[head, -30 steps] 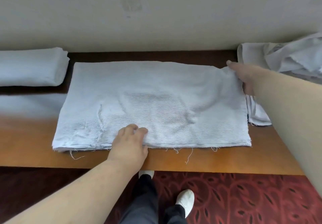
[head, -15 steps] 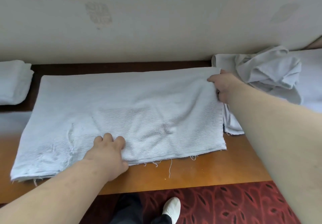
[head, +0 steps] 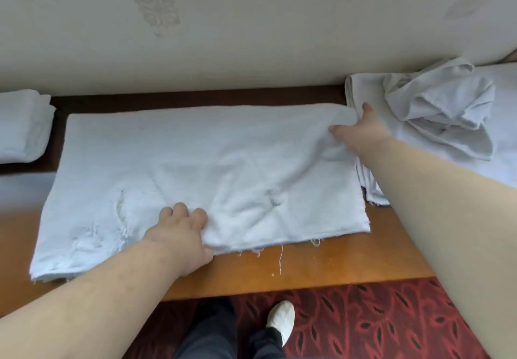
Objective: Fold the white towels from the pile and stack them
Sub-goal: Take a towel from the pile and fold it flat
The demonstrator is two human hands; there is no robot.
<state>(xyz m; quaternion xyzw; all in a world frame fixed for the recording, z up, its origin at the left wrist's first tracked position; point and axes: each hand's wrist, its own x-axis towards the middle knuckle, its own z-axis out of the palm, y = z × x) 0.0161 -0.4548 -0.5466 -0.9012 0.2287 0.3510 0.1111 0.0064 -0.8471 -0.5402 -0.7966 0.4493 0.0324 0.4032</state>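
Two hands work on one white towel (head: 201, 168), which lies spread flat on the wooden table (head: 321, 269). Nearest to us, our left hand (head: 179, 235) grips the front edge of the towel, thumb under and fingers curled on top. This edge is frayed, with loose threads, and the terry cloth looks worn at the left. Farther, our right hand (head: 361, 132) pinches the far right corner and lifts it a little. Beyond it the crumpled pile (head: 436, 112) lies against the wall, and far left is what seems a folded stack (head: 22, 129).
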